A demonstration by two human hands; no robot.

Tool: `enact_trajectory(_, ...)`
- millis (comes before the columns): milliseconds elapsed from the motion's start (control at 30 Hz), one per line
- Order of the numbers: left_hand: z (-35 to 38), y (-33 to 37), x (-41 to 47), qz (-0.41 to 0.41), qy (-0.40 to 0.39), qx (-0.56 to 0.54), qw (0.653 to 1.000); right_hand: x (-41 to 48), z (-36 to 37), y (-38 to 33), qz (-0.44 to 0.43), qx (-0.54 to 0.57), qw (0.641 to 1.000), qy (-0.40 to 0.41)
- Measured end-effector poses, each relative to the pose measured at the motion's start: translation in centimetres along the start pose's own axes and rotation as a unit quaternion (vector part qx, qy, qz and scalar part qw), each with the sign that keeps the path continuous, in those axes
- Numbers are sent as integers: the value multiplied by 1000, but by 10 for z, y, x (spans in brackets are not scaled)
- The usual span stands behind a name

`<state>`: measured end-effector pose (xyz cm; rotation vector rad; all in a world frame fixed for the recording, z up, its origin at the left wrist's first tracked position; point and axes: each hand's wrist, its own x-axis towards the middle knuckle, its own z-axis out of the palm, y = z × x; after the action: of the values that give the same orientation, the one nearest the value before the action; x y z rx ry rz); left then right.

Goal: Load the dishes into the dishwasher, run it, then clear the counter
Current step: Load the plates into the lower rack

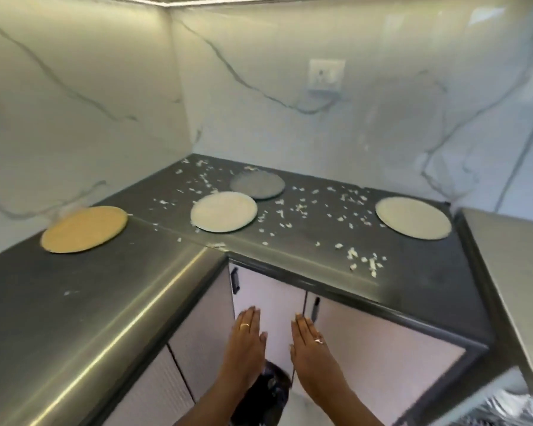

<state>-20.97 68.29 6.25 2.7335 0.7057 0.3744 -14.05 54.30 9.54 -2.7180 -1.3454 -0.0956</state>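
Marble-look wall panels (290,72) with grey veins rise far beyond both hands, and a blurred socket (326,76) sits high on them. Below the panels, the dark grey L-shaped desk (74,302) wraps ahead of the hands and off to the left of the left hand. Its front edge lies just above the fingertips. Pale cabinet doors (382,348) with dark handles stand under the desk, directly behind the hands.

Both forearms come up from the bottom edge, which cuts them off before the elbows. The left hand (246,336) and the right hand (308,339) are held side by side, slightly apart, backs up. Their fingers are straight and together and point towards the doors. Both are released and grasp nothing. Whether the fingertips touch the doors cannot be told.

Four plates lie on the desk, all beyond the hands:
- a tan plate (84,229) far to the left of the left hand
- a white plate (223,216) ahead of the left hand
- a grey plate (257,185) just behind the white one
- a pale plate (413,222) well to the right of the right hand

A dark object (265,392) shows between the forearms, too blurred to name. White scraps (365,259) are scattered over the desk among the plates. Each hand wears a ring (244,325).
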Motion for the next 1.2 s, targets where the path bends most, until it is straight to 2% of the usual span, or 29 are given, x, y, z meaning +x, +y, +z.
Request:
enact_trajectory(200,-45,-51,72,-49,44,47,997,95,-26,-10,-29,-27,998,42)
enact_trajectory(267,-52,-67,102,-59,54,67,995,132,-24,-4,-27,-10,999,28)
enact_trajectory(333,-58,-80,138,-75,59,59,994,172,-15,6,-53,-10,997,47)
enact_trajectory(400,-62,-93,177,-105,67,47,991,213,-11,18,-55,5,998,17)
enact_trajectory(500,-64,-107,231,-141,33,56,988,274,-10,33,-42,28,998,37)
enact_trajectory(633,-49,-106,281,-160,-46,35,985,338,-8,52,-18,56,998,14)
enact_trajectory(867,-11,-71,343,-95,-118,62,987,427,-3,77,49,106,992,-36)
enact_trajectory(1033,-10,-86,363,-65,-129,96,985,473,-5,88,96,116,988,-24)
enact_trajectory(1200,-23,-94,383,6,-198,139,970,515,-10,95,150,167,974,-41)
